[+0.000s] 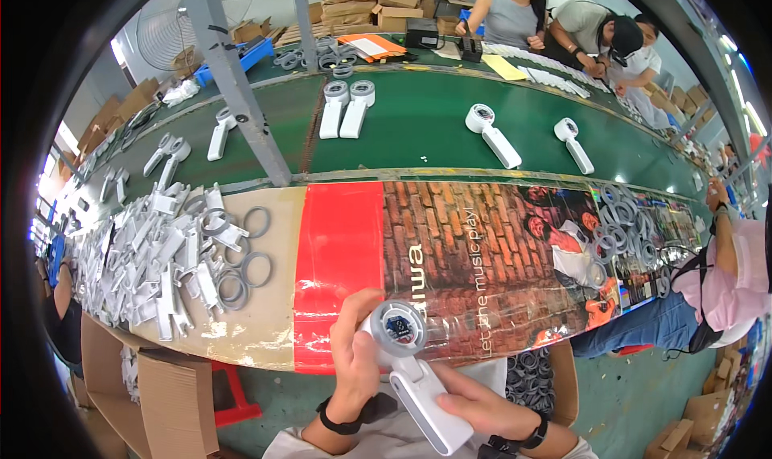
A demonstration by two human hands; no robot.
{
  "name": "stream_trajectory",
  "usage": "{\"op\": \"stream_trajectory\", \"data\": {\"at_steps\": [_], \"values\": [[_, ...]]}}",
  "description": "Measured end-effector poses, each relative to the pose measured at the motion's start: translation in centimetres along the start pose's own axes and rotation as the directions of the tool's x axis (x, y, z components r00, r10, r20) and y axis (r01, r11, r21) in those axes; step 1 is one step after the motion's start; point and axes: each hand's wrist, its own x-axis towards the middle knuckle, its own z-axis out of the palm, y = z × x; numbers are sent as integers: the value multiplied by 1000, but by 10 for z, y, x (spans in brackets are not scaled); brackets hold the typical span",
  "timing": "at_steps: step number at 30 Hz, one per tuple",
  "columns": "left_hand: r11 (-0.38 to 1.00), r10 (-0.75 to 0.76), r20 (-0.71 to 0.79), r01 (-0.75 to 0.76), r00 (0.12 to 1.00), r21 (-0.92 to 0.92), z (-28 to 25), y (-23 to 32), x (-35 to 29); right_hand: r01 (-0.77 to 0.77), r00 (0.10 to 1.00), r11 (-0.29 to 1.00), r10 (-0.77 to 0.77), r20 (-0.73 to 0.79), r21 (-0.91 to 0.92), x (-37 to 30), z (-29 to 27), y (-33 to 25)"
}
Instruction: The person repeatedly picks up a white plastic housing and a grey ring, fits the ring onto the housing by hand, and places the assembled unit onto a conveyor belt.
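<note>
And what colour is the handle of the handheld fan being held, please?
The handle is white, clearest in the head view.

Landmark: held fan (426, 403), its head in the left hand (354, 366), its handle in the right hand (486, 407).
Left of it, on the bench (277, 310): pile of handle parts (153, 250); loose rings on the pile's side nearer the fan.
Right of it, same bench: ring heap (623, 218).
Beyond it, past the bench: belt (418, 129), carrying a fan pair (354, 117) slightly left, two single fans (498, 141) right.
Lower left of it: open carton (177, 403), stool (236, 395).
Lower right: box (567, 387) containing rings.
</note>
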Motion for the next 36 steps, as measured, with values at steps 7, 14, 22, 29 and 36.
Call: {"op": "stream_trajectory", "data": {"at_steps": [7,14,22,29,36], "values": [[987,-147,245,157,958,-20,1,6,-16,399,733,459,-680,-25,-794,43,-16,-28],[861,-366,306,444,879,-248,12,-19,-32,502,697,500,-717,-13,-706,61,-20,4],[993,-108,234,95,966,66,25,-1,-41,457,725,623,-674,-140,-634,45,-20,11],[989,-148,184,145,972,30,19,-14,-14,452,812,891,-432,-393,-46,38,-29,30],[968,-7,-144,43,990,249,-11,-7,27,-44,987,967,80,-137,252,17,-12,12]]}}
